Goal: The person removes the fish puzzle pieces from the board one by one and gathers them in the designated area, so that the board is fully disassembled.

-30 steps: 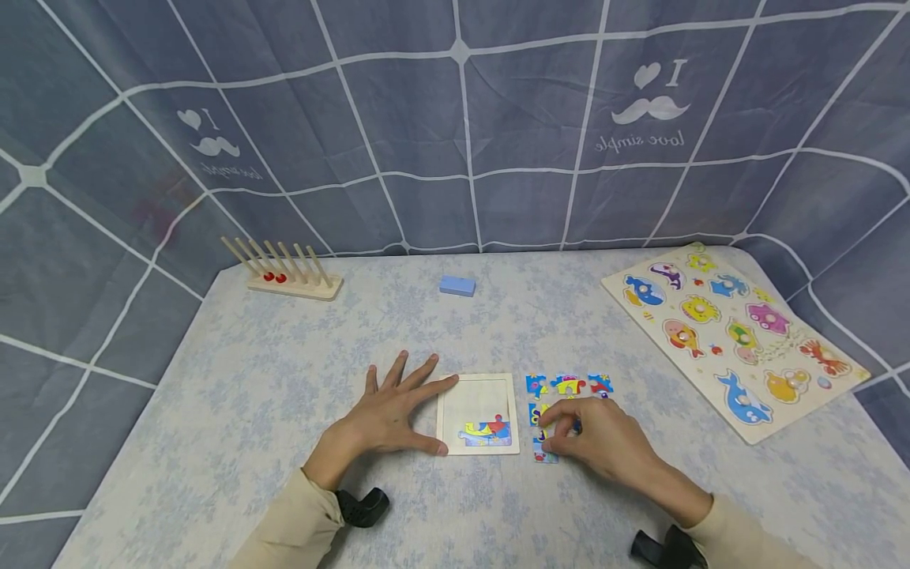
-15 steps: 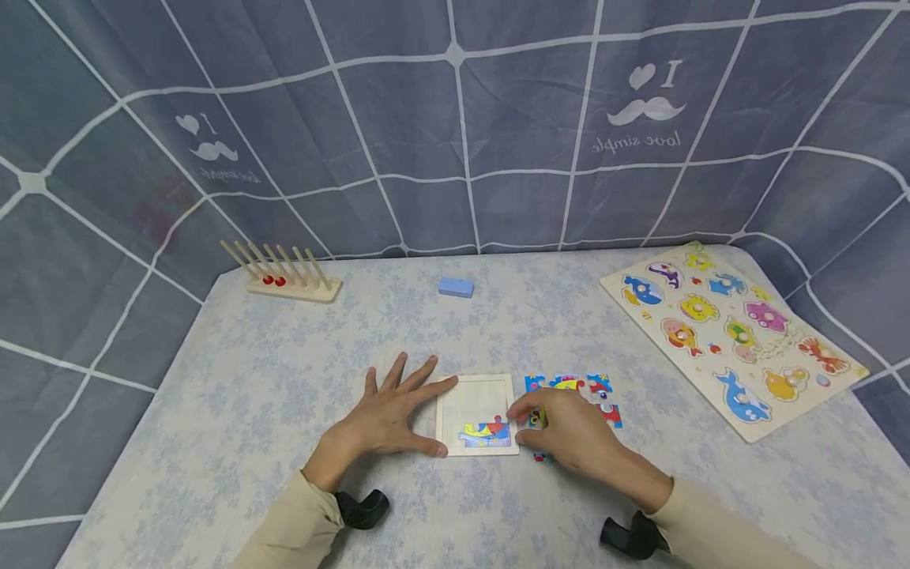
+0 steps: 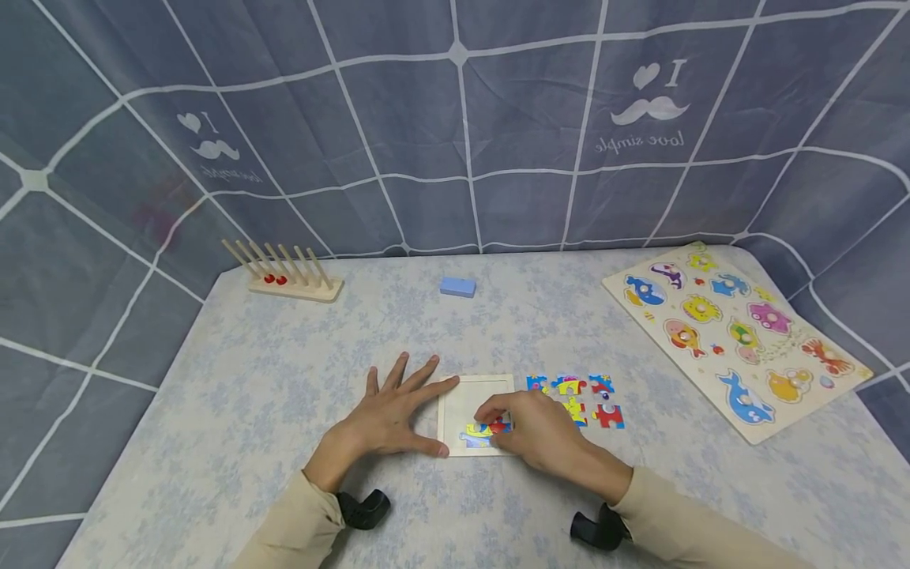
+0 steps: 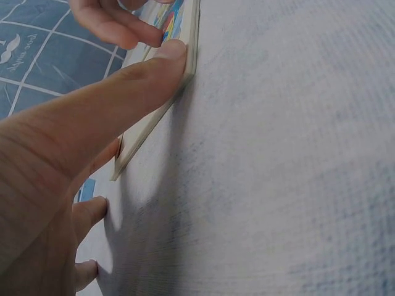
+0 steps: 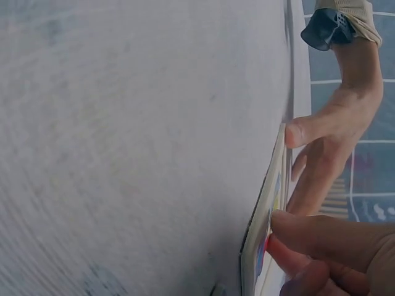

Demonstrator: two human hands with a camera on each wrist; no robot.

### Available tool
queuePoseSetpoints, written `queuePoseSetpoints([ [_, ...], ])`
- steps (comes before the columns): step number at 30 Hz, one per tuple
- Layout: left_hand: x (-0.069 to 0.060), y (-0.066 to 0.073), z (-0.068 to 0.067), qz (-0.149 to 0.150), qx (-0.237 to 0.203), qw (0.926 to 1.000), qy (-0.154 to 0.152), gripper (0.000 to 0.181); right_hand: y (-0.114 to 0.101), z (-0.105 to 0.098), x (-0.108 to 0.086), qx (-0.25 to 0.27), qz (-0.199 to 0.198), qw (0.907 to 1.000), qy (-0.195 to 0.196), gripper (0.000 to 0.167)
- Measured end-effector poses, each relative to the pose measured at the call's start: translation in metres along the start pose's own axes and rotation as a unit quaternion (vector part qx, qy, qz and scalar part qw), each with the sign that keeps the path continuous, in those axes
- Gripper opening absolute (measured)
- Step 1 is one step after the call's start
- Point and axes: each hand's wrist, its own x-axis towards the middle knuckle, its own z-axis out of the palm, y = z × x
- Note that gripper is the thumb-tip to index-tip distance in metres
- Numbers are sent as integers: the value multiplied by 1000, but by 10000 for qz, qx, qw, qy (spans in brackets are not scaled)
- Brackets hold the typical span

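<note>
A square wooden puzzle tray (image 3: 453,395) lies in front of me, with a few joined yellow, red and blue pieces (image 3: 478,439) in its lower part. My left hand (image 3: 384,419) is spread flat beside it, thumb and index fingertip touching its left edge. Above the tray's lower right part, my right hand (image 3: 547,435) has thumb and index finger bent in a pinch on a puzzle piece, mostly hidden by the fingers. In the right wrist view, the right thumb (image 5: 308,231) reaches over the tray's edge, near a bit of red.
Loose puzzle pieces (image 3: 607,416) lie in rows right of the tray, some perhaps hidden under the right hand. A sea-animal peg board (image 3: 711,348) lies at the right. Toward the back are a blue block (image 3: 457,287) and a wooden peg stand (image 3: 302,291) with red beads.
My right hand has moved left from the loose pieces, over the tray's right edge, to above the joined pieces. The left hand has stayed in place.
</note>
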Motion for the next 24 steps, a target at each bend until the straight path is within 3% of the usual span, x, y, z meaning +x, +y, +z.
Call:
queuePoseSetpoints([
  [24, -1, -1, 1, 44, -72, 9999, 76, 94, -2, 3, 5, 20, -72, 10000, -61, 33],
])
